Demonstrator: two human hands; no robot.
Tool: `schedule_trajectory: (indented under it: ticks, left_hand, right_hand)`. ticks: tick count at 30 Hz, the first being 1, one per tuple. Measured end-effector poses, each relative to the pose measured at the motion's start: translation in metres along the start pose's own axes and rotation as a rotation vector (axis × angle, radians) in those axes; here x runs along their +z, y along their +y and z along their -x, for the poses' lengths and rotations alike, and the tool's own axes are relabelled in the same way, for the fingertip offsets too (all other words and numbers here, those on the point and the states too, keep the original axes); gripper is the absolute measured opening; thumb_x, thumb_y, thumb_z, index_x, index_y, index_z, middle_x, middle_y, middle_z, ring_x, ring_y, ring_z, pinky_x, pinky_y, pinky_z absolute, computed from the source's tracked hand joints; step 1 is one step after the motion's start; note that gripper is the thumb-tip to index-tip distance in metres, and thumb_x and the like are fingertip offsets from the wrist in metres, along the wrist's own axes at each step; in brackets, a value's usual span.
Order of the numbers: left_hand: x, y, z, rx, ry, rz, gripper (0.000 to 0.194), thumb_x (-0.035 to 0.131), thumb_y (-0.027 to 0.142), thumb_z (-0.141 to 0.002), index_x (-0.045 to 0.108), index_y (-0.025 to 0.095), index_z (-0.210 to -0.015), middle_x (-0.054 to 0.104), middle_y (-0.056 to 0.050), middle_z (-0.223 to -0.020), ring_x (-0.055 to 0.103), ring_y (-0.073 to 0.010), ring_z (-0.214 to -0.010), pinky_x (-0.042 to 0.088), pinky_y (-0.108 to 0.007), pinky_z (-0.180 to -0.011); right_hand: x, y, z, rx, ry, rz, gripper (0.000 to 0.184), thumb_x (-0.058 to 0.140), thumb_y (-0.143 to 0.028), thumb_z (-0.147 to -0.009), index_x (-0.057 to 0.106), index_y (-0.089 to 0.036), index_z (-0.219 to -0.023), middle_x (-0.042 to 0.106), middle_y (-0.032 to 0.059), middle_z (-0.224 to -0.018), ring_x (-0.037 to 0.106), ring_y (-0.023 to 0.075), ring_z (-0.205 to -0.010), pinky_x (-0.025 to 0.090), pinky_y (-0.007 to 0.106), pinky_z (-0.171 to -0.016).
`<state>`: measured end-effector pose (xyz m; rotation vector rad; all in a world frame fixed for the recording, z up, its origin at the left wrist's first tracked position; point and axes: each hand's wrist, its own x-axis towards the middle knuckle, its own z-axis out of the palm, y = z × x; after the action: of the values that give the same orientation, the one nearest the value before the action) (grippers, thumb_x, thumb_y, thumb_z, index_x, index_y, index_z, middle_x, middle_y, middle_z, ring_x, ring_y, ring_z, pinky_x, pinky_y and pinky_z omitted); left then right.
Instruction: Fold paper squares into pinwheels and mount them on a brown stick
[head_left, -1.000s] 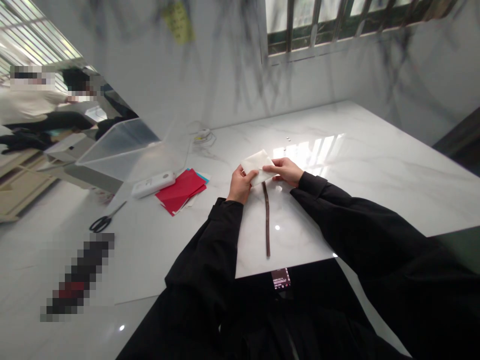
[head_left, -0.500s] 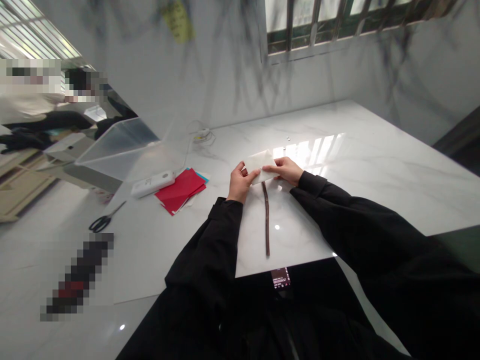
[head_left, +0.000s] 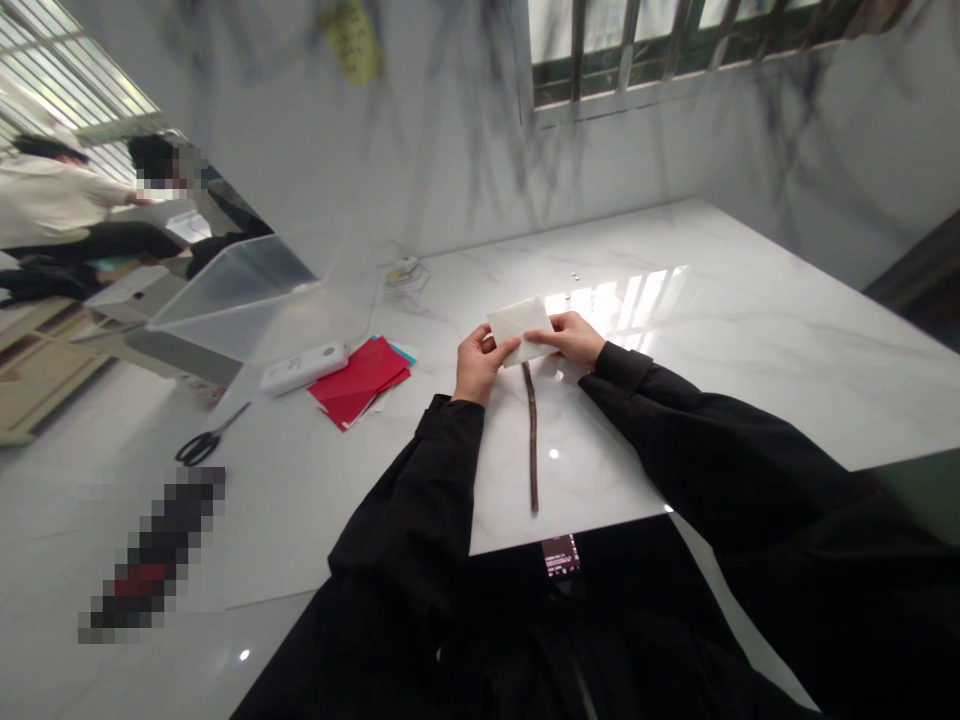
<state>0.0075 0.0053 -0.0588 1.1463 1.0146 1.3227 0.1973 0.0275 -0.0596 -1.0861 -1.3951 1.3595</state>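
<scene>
Slightly turned and shifted to the right since a second ago, the cream paper (head_left: 519, 318) now sits more level between the hands; the stick lies where it did.

Seen from the head, the paper is held up over the near middle of the white table (head_left: 750, 350), with faint slanting creases on its face. The left hand (head_left: 478, 364) pinches its left side, thumb on top. The right hand (head_left: 576, 340) grips the right side, its thumb laid over the front and its other fingers mostly hidden behind. Just below the paper's lower edge, the brown stick (head_left: 533, 440) runs toward the table's near edge; whether its far end reaches under the paper cannot be told. Below that edge shows a lit screen (head_left: 561, 556).

Left of the hands lie red sheets (head_left: 358, 382), a bit of blue sheet (head_left: 403, 351) peeping out behind them. A white device (head_left: 304, 369) is beside them, with a clear bin (head_left: 247, 290) past it. Black-handled scissors (head_left: 198, 448) rest farther left, near a blurred-out dark object (head_left: 154, 555). A person in a pale top (head_left: 56, 205) is at far left.
</scene>
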Motion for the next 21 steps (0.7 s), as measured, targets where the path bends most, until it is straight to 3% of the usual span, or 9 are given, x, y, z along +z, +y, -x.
schedule_trajectory:
  ticks: [14,21]
  left_hand:
    - [-0.0021,-0.0005,-0.0008,-0.003,0.02,-0.003,0.066,0.099,0.045,-0.057,0.075,0.014,-0.11,0.081,-0.011,-0.093,0.077,-0.0264,-0.088,0.061,-0.04,-0.085]
    - [-0.0022,-0.0017,-0.0012,0.039,-0.003,-0.001,0.066,0.1,0.042,-0.057,0.076,0.014,-0.112,0.082,-0.011,-0.1,0.077,-0.027,-0.096,0.06,-0.041,-0.094]
  right_hand:
    - [0.0003,-0.0002,-0.0002,-0.01,-0.004,-0.016,0.037,0.087,-0.046,-0.073,0.081,-0.013,-0.089,0.073,0.0033,-0.072,0.06,0.0135,-0.062,0.046,0.023,-0.054]
    - [0.0,0.001,-0.0002,-0.034,-0.007,0.001,0.041,0.089,-0.05,-0.071,0.08,-0.013,-0.086,0.072,0.0032,-0.072,0.058,0.0129,-0.06,0.043,0.022,-0.051]
